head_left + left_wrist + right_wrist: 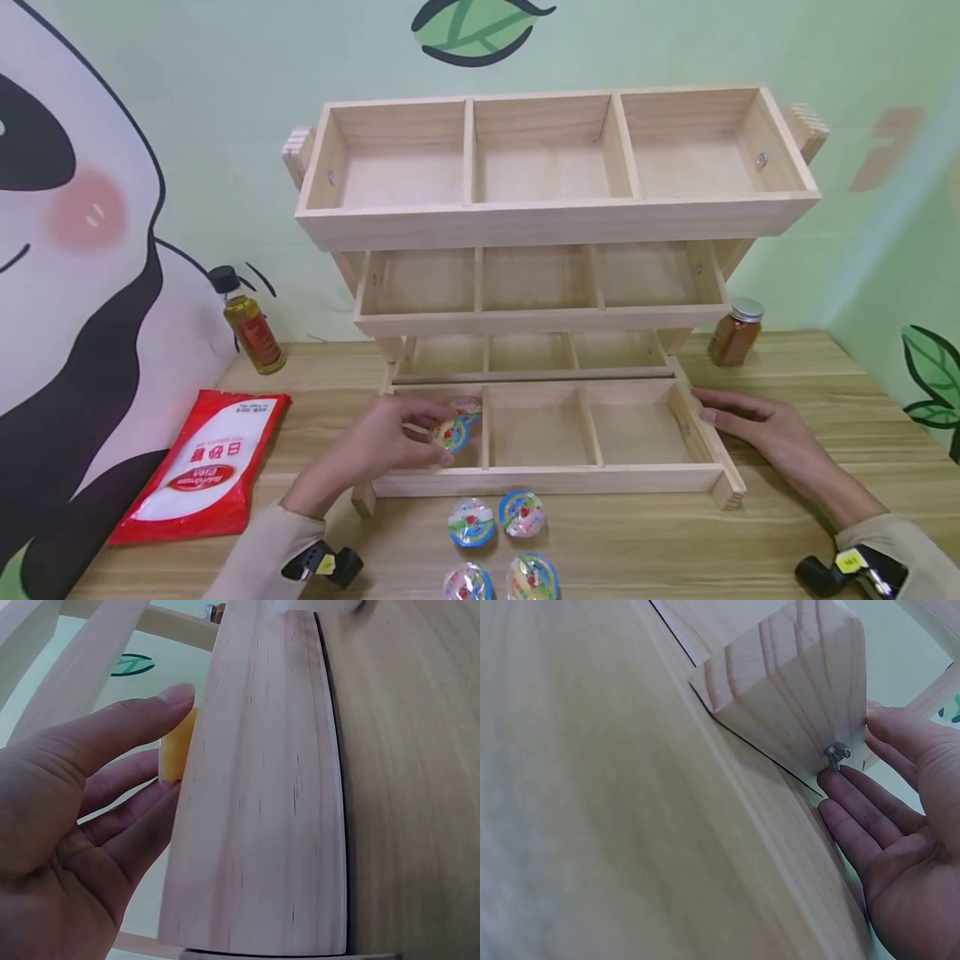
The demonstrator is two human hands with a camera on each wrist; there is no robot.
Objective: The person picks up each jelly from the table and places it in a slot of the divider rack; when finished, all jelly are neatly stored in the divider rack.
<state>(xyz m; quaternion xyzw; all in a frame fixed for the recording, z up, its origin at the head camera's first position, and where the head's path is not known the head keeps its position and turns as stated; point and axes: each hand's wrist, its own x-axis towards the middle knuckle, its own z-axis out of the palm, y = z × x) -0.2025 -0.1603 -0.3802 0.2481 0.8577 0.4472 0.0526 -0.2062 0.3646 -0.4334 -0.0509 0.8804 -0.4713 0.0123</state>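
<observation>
My left hand (397, 433) pinches a jelly cup (450, 435) with a printed lid over the bottom tier's left compartment. In the left wrist view the cup's yellow side (177, 747) shows between thumb and fingers, partly hidden by the front board (255, 795). Behind it, a second jelly cup (468, 408) sits in that compartment. With fingers nearly straight, my right hand (765, 429) touches the right side of the wooden tiered rack (547, 482). The right wrist view shows its fingertips by a metal wing nut (837, 754) on the rack's side.
Several jelly cups (471, 522) lie on the table in front of the rack. A red and white bag (206, 467) and an oil bottle (255, 329) stand to the left. Behind my right hand is a spice jar (737, 335). The upper tiers (558, 225) overhang the back.
</observation>
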